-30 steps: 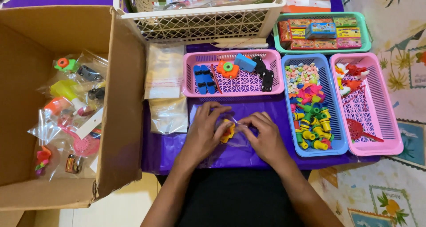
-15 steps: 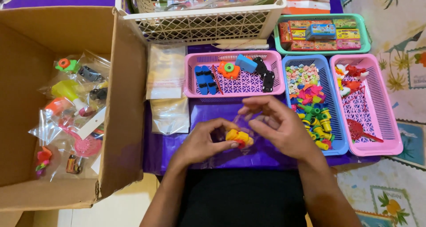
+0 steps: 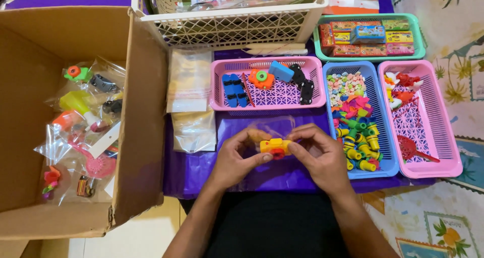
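Both hands have come together again near the body: the left hand (image 3: 237, 159) and right hand (image 3: 317, 154) now grip a small yellow plastic toy camera (image 3: 275, 147) inside a thin clear plastic bag (image 3: 272, 124), above the purple-covered surface (image 3: 201, 172). Beyond lies the pink plastic basket (image 3: 267, 104).

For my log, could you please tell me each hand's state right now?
Left hand: closed on the yellow toy camera.
Right hand: closed on the same toy camera.

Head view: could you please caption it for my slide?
Both hands, left hand and right hand, hold a yellow toy camera over purple cloth.
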